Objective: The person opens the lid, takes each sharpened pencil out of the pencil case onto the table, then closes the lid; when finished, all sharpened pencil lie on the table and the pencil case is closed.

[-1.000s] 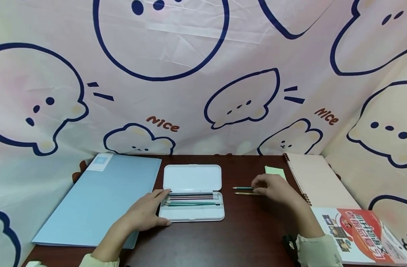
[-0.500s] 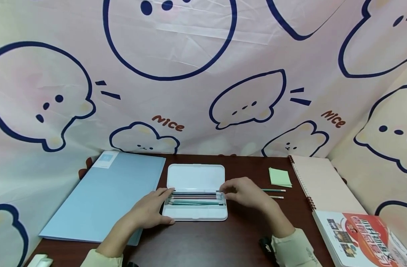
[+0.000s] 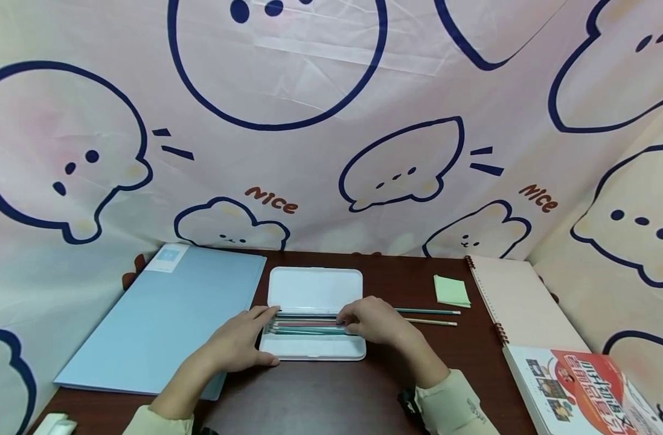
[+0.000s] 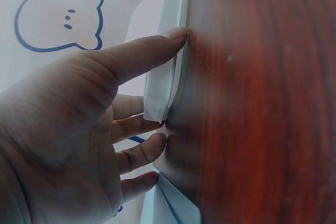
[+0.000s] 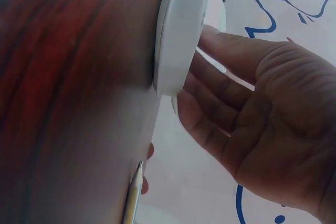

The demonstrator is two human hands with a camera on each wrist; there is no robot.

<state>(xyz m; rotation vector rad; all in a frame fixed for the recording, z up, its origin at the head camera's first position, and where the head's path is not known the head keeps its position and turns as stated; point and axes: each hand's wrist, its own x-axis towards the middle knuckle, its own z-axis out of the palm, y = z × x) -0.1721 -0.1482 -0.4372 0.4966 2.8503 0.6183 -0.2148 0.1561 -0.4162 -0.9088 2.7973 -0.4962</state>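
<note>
A white pencil case (image 3: pixel 312 349) lies open mid-table, its lid (image 3: pixel 315 285) folded back. Dark and teal pencils (image 3: pixel 310 331) lie inside. My left hand (image 3: pixel 233 344) holds the case's left end, thumb along the front wall (image 4: pixel 160 90), fingers round the far side. My right hand (image 3: pixel 377 320) reaches over the right end, thumb and fingers curled in at the end of a reddish pencil (image 3: pixel 310 324). In the right wrist view those fingertips are hidden behind the case wall (image 5: pixel 181 35). A teal pencil (image 3: pixel 429 311) and a yellowish pencil (image 3: pixel 435 322) lie on the table to the right.
A blue folder (image 3: pixel 174 320) lies on the left. Beyond the loose pencils are green sticky notes (image 3: pixel 452 291). A spiral notebook (image 3: pixel 527 302) and a thick book (image 3: pixel 587 386) line the right side. A white object (image 3: pixel 54 425) sits at the near left corner.
My right hand has left the two loose pencils on the table and moved left, first to the case's right edge, then in over its pencils. My left hand stays on the case.
</note>
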